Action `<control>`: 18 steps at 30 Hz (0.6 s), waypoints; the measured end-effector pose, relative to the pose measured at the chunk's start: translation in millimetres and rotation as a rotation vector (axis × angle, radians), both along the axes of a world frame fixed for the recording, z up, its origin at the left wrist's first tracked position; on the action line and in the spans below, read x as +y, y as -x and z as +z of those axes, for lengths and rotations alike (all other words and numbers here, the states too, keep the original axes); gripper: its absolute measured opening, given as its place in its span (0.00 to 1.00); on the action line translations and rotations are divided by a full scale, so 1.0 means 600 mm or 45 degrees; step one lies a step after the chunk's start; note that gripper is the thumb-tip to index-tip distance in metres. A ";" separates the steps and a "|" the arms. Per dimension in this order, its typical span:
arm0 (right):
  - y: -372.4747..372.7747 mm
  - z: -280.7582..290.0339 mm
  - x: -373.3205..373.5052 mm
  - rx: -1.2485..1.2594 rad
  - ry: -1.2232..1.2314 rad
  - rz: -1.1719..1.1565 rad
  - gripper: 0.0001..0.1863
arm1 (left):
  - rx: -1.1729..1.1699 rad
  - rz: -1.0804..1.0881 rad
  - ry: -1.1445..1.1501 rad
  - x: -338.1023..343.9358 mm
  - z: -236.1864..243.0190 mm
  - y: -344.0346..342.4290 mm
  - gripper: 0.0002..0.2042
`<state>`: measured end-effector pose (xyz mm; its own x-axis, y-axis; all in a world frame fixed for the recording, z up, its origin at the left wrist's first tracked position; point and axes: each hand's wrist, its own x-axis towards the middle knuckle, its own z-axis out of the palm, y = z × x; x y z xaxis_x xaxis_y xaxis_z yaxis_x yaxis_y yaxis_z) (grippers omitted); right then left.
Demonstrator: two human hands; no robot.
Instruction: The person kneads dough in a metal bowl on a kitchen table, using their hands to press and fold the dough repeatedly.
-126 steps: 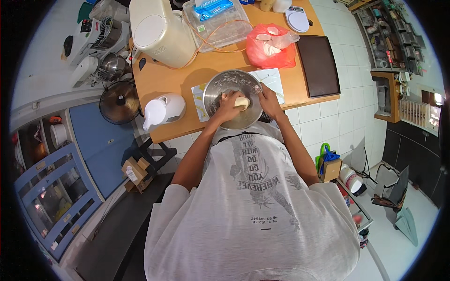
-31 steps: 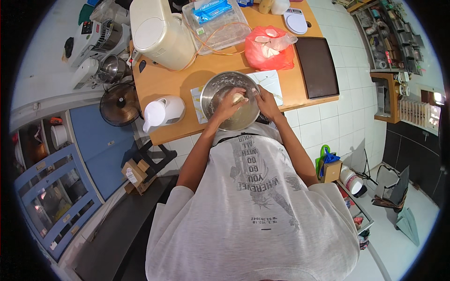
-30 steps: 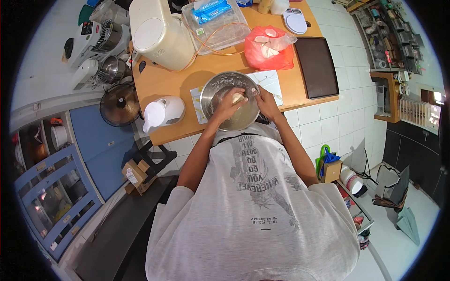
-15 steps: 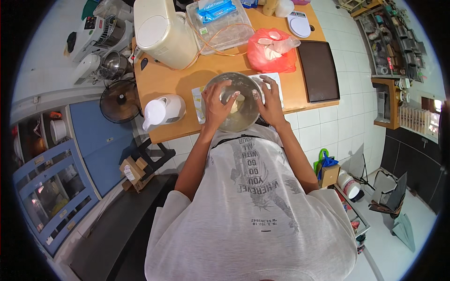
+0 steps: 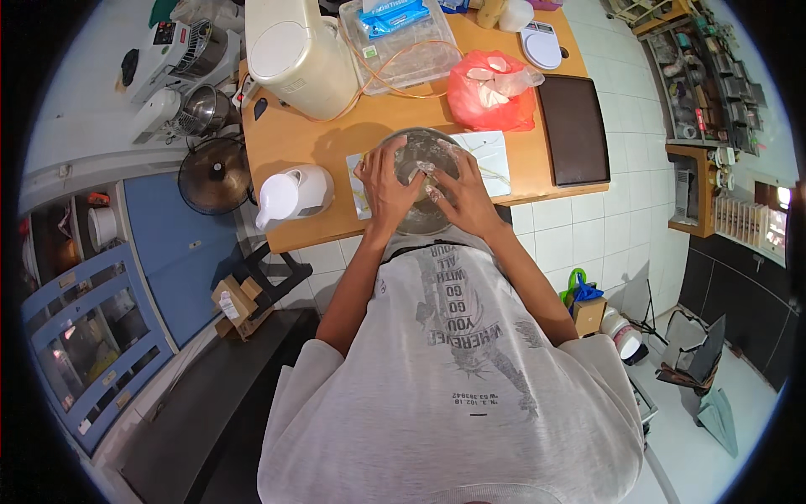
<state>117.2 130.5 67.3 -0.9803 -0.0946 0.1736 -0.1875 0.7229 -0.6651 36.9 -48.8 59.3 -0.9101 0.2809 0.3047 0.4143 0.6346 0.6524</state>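
Note:
A round metal bowl (image 5: 424,149) sits at the near table edge, close against my shirt, its inner wall smeared with pale residue. Both hands reach into it. My left hand (image 5: 389,186) is curled over the left side, thumb pointing to the middle. From the right comes my right hand (image 5: 463,195), its index finger and thumb bent inward and coated with whitish paste. The fingers of both hands close in on a small pale lump of dough, now almost wholly hidden beneath them. Under the bowl lies a white patterned sheet (image 5: 489,160).
A white kettle (image 5: 309,191) stands left of the bowl; behind it is a large cream appliance (image 5: 298,67) with an orange cord. A red plastic bag (image 5: 504,105), a dark tray (image 5: 575,130) and a kitchen scale (image 5: 541,46) occupy the right side. A clear plastic box (image 5: 411,55) lies at the back.
My hands have come together at the bowl's middle. The right hand has moved left and inward over the dough, which showed between the hands before.

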 end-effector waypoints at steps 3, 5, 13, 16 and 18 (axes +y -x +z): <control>0.001 -0.013 -0.001 -0.045 -0.056 0.020 0.22 | -0.003 -0.045 0.074 -0.006 -0.001 -0.005 0.35; 0.004 -0.019 -0.002 -0.076 -0.065 0.035 0.22 | -0.011 -0.043 0.089 -0.011 -0.005 -0.006 0.36; 0.004 -0.028 0.009 -0.174 0.093 -0.058 0.22 | -0.042 0.020 0.106 -0.047 -0.005 0.012 0.35; 0.000 -0.030 0.011 -0.175 0.091 -0.045 0.22 | -0.100 -0.022 0.159 -0.055 -0.017 0.011 0.37; 0.001 -0.023 0.010 -0.159 0.094 0.069 0.23 | -0.149 0.001 0.115 -0.051 -0.027 0.006 0.37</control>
<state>116.8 136.4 53.2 -0.9884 -0.1397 0.0592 -0.1377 0.6621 -0.7367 33.5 -79.3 43.2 -0.9380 0.3019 0.1703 0.3386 0.6929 0.6366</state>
